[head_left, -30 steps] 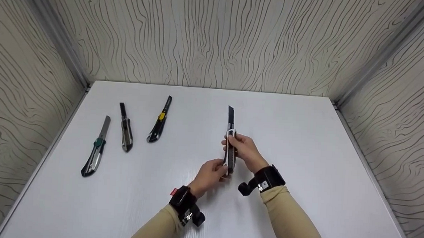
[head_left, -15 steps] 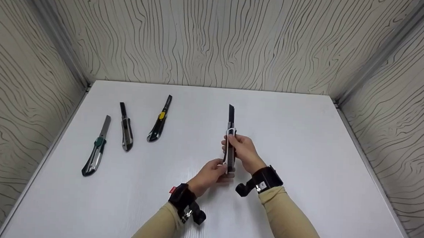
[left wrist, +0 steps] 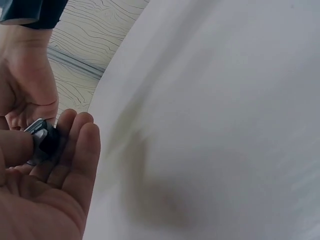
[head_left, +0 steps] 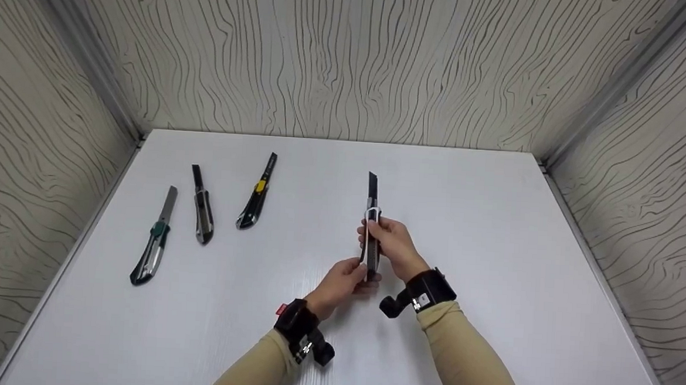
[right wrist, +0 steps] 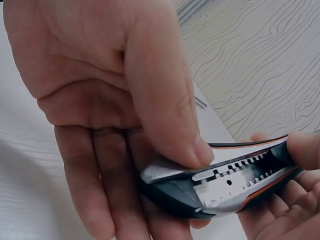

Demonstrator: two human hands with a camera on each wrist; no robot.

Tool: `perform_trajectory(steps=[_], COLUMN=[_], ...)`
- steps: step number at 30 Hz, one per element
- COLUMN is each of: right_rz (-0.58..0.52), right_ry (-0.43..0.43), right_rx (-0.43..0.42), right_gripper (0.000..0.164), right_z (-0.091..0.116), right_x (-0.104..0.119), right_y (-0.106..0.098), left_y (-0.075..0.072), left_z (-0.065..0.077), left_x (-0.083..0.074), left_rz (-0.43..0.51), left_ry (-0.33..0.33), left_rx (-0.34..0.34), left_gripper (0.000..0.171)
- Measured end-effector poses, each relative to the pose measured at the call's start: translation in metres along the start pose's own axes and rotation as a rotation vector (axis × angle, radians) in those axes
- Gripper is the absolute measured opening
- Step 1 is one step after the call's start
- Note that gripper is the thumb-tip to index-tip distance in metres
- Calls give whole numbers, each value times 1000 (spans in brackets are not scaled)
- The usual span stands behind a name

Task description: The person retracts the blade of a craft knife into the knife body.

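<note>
A utility knife (head_left: pixel 371 250) with a dark handle and pale trim stands between both hands in the head view, its dark blade (head_left: pixel 373 185) extended toward the back wall. My right hand (head_left: pixel 397 246) grips the handle near the blade end, with the thumb on its upper face. Lower down, my left hand (head_left: pixel 337 286) pinches the butt end between thumb and fingers. The right wrist view shows the knife's silver channel with toothed edges (right wrist: pixel 230 182) and thin orange lines. In the left wrist view only the dark end of the knife (left wrist: pixel 47 140) shows; the blade is hidden there.
Three other utility knives lie on the white table (head_left: pixel 494 224) to the left: one with a green slider (head_left: pixel 156 238), a grey and black one (head_left: pixel 203 211), and one with a yellow slider (head_left: pixel 256 194). Their blades are extended. Wood-patterned walls (head_left: pixel 338 63) enclose the table.
The left fingers reach slightly farther past the knife's butt end than a second ago. Both hands keep their hold, and the knife has hardly moved. The other knives lie still.
</note>
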State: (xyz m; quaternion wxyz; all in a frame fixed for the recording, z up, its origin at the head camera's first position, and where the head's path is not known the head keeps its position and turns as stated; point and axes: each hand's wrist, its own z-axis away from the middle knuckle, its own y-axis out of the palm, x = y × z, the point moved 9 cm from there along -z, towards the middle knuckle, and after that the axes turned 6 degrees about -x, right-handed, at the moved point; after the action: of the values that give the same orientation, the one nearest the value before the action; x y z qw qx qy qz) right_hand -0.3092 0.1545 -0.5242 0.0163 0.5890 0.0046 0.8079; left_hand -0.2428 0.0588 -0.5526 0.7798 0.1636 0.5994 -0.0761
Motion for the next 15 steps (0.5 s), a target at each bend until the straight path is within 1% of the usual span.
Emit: perform_trajectory(steps=[4,9,15], right_rz=[21,43,54], right_ry=[-7,-10,0], right_rx=[-7,-21,-42], right_gripper=[36,33,29], right_z=[0,0,0], right_x=[1,1,0], right_y=[0,1,2], left_y=[-1,-2,-4], left_z=[-1,-1,-2], left_x=[0,0,1], left_rz=[-4,-19,-14], left_ry=[4,15,16], left_rx=[-7,-14,-29], left_gripper=[32,31,30])
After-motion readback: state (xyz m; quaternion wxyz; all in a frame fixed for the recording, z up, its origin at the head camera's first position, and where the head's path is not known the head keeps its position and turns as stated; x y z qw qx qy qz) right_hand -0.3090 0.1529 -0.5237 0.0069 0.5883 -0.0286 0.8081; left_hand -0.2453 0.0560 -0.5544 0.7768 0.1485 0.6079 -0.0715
